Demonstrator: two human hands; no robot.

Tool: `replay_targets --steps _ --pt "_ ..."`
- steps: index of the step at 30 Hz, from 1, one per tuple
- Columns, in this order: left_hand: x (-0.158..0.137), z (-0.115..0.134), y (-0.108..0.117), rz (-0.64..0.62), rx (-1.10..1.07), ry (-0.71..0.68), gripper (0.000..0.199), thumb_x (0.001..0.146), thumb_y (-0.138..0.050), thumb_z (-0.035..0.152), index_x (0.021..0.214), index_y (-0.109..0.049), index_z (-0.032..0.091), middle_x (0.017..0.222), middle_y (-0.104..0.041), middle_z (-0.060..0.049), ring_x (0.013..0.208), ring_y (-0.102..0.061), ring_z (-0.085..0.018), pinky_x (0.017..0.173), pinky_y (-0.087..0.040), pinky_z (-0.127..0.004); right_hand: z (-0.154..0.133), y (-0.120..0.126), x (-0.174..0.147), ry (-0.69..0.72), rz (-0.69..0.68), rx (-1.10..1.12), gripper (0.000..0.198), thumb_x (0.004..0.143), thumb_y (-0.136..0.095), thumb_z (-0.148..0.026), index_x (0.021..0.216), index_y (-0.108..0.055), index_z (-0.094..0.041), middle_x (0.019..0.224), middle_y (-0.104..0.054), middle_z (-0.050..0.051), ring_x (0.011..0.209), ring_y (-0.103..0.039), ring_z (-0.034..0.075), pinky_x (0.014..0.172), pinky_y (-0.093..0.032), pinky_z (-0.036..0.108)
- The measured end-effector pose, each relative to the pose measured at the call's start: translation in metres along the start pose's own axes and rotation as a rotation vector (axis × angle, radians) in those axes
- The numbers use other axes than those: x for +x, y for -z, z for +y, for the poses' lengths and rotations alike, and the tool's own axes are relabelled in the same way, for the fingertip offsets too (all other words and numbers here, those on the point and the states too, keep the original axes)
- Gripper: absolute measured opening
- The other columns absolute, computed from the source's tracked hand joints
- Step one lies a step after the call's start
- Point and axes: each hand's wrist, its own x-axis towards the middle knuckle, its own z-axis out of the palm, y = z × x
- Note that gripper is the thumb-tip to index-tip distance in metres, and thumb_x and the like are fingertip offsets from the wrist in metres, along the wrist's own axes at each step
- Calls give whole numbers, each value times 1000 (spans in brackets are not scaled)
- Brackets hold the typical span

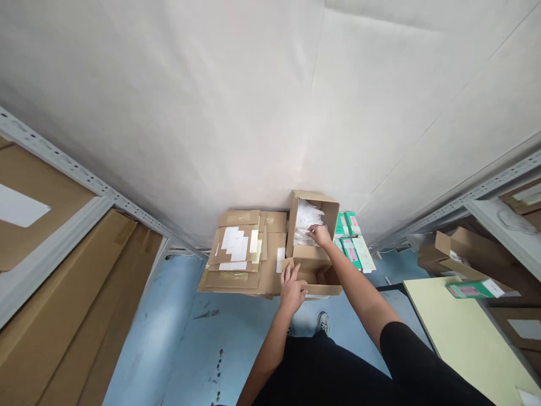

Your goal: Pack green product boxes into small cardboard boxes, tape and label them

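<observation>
My right hand (321,234) reaches over the farther open cardboard box (330,207), its fingers pinched on a clear plastic bag (301,235). More whitish, crumpled clear plastic (309,214) fills that box. At the left corner of the nearer open cardboard box (323,290) is my left hand (291,290), its fingers spread over the flap and its thumb at the rim. Part of that box's inside shows bare cardboard; my right forearm covers its right side. Green-and-white small boxes (351,251) sit just right of the two cartons.
Flattened cardboard (273,225) with white labels is stacked at the left. Metal shelving with large cartons (76,282) stands on the left side. On the right, a pale yellow tabletop (456,327) bears a green box (471,289). A pale wall (253,113) rises behind.
</observation>
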Motion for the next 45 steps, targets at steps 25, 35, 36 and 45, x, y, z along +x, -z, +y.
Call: replay_targets --steps 25,35,36,45 --pt "3 157 -70 70 135 -223 18 77 -82 22 94 -83 27 165 -42 -4 155 -31 -39 123 -33 -63 151 78 -316 29 407 475 35 87 -76 -38 119 -76 -25 129 -73 12 127 -64 32 110 -51 50" --pt "17 320 -182 -164 164 -469 17 79 -81 22 94 -82 29 167 -39 -1 157 -27 -39 127 -25 -65 272 114 -503 -294 630 428 57 88 -73 -40 142 -64 -29 154 -56 10 148 -46 33 123 -39 56" --pt "16 337 -195 -186 169 -508 17 79 -81 23 94 -82 29 167 -39 -1 156 -28 -39 127 -26 -65 284 119 -520 -334 670 414 55 88 -72 -39 142 -64 -29 153 -57 10 147 -47 33 123 -39 57" --pt "-7 457 -289 -367 167 -819 20 79 -83 26 98 -82 29 167 -40 -4 156 -30 -39 126 -28 -63 357 127 -651 -682 931 300 53 94 -61 -41 146 -59 -28 156 -53 10 146 -47 32 124 -38 55"
